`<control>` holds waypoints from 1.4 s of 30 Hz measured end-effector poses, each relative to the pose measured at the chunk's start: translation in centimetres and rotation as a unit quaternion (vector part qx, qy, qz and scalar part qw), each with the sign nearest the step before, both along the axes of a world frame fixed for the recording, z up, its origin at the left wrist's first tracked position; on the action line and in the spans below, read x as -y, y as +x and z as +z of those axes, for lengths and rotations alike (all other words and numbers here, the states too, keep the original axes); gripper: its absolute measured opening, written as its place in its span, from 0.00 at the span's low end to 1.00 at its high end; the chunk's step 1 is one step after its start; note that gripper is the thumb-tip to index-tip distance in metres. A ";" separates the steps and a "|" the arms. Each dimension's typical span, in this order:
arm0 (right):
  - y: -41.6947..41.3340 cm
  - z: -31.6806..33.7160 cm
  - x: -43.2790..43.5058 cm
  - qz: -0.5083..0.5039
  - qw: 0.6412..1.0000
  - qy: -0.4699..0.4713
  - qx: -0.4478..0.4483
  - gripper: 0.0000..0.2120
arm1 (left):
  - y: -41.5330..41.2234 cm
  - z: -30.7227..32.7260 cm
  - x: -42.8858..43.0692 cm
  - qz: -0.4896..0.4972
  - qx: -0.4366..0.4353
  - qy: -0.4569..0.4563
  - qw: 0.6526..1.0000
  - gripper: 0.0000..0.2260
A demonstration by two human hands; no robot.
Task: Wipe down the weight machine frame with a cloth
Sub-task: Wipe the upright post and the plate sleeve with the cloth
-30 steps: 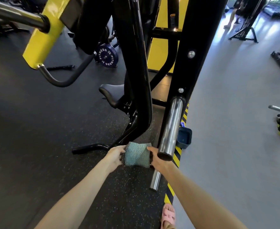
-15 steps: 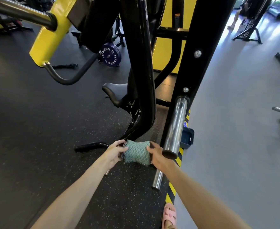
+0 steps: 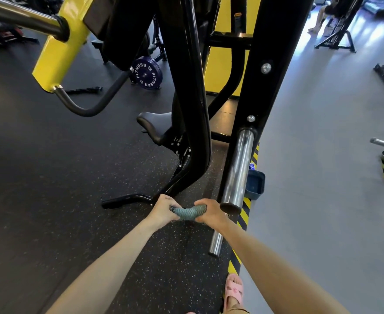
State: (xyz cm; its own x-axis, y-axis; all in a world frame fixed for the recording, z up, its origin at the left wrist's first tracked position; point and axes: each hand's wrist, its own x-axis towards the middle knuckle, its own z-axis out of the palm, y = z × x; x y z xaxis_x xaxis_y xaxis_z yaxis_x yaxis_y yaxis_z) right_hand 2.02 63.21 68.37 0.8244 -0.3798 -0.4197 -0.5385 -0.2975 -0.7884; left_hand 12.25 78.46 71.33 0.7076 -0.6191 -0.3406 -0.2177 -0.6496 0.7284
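Observation:
A teal textured cloth (image 3: 187, 213) is bunched into a narrow roll between my two hands, in front of the black weight machine frame (image 3: 275, 64). My left hand (image 3: 162, 209) grips its left end and my right hand (image 3: 210, 211) grips its right end, fingers curled round it. The cloth is held low, just in front of the frame's curved black leg (image 3: 193, 123) and left of a chrome weight peg (image 3: 237, 171). It touches no part of the frame.
A yellow lever arm (image 3: 59, 53) with a chrome bar juts out at upper left. A black seat (image 3: 155, 125) sits behind the leg. A blue bin (image 3: 255, 184) stands by the yellow-black floor stripe (image 3: 243, 214). A purple weight plate (image 3: 146, 73) lies further back. My pink sandal (image 3: 234, 291) is below.
The cloth was stretched flat between my hands; now both hands have curled round it and squeezed it into a narrow roll. The view has shifted slightly.

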 end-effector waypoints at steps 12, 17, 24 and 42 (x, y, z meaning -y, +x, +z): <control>-0.5 0.4 0.0 -0.087 0.951 0.296 -0.016 0.10 | -0.1 -0.7 -0.4 0.154 -0.431 -0.186 0.870 0.18; -1.4 0.2 0.3 -0.145 0.931 0.333 -0.008 0.10 | -0.1 -0.4 0.2 0.145 -0.387 -0.131 0.901 0.20; -3.2 -0.2 2.5 -0.147 0.930 0.338 -0.006 0.22 | -0.4 -0.6 2.3 -0.047 -0.367 0.009 0.929 0.21; 1.8 12.5 20.6 -0.347 0.918 0.004 0.193 0.22 | 2.3 13.4 27.5 0.094 0.275 -0.282 0.914 0.06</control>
